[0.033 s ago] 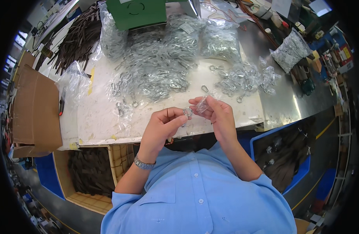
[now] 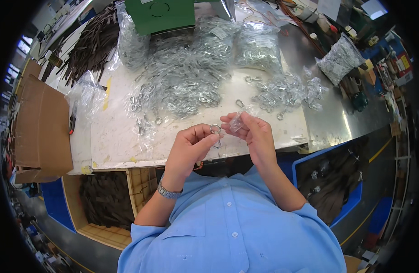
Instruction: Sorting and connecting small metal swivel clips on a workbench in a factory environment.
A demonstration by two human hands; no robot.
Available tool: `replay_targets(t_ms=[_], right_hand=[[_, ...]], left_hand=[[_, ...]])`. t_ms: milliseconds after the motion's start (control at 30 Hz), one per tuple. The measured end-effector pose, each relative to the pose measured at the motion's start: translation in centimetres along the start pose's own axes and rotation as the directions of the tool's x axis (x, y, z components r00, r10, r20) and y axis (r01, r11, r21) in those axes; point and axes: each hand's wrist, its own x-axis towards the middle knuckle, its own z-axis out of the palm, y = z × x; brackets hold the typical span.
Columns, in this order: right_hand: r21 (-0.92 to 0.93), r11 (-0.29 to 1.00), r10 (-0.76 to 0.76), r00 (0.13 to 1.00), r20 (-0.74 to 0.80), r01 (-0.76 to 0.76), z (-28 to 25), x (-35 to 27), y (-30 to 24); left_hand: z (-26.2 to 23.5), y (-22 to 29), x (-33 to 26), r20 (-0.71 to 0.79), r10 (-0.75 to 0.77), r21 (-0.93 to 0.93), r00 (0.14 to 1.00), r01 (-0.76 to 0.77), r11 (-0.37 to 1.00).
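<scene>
Between the thumb and fingers of my left hand point(image 2: 194, 143) is a metal snap hook point(image 2: 217, 143) with a round ring point(image 2: 215, 128) at its top. The ring stands up above the thumb, and the hook part shows below it. My right hand point(image 2: 256, 134) is closed on a small crumpled clear plastic bag point(image 2: 237, 123); I cannot tell whether anything is inside. The two hands are close together above the front part of the white worktable point(image 2: 114, 145). A loose snap hook point(image 2: 239, 103) lies on the table just beyond my right fingers.
A large heap of bagged metal hooks point(image 2: 182, 91) covers the table's middle, with a smaller pile point(image 2: 275, 93) to the right. A green box point(image 2: 161, 16), dark straps point(image 2: 91, 43), a cardboard box point(image 2: 43, 127) and a red-black cutter point(image 2: 72, 123) surround it. Strap-filled bins point(image 2: 104, 200) stand below.
The ring in my left hand has shifted slightly left and up, and more of the hook shows below my thumb. My right hand with the bag has hardly moved.
</scene>
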Motion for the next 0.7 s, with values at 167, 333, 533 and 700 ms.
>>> replay_targets(t_ms=[167, 333, 533, 700], right_hand=[[-0.009, 1.000, 0.004, 1.000, -0.010, -0.004, 0.6, -0.5, 0.4], [0.005, 1.000, -0.001, 1.000, 0.007, 0.001, 0.7, -0.7, 0.5], [0.041, 0.999, 0.017, 1.000, -0.013, -0.017, 1.5, -1.3, 1.5], [0.126, 0.992, -0.016, 1.000, 0.014, 0.014, 2.4, -2.2, 1.8]], left_hand=[[1.4, 0.2, -0.2, -0.096, 0.132, 0.134, 0.987, -0.119, 0.984], [1.5, -0.3, -0.1, -0.161, 0.190, 0.185, 0.969, -0.159, 0.970], [2.5, -1.3, 0.1, -0.205, 0.163, 0.074, 0.965, -0.151, 0.986], [3.0, -1.3, 0.7, -0.223, 0.204, 0.253, 0.953, -0.145, 0.957]])
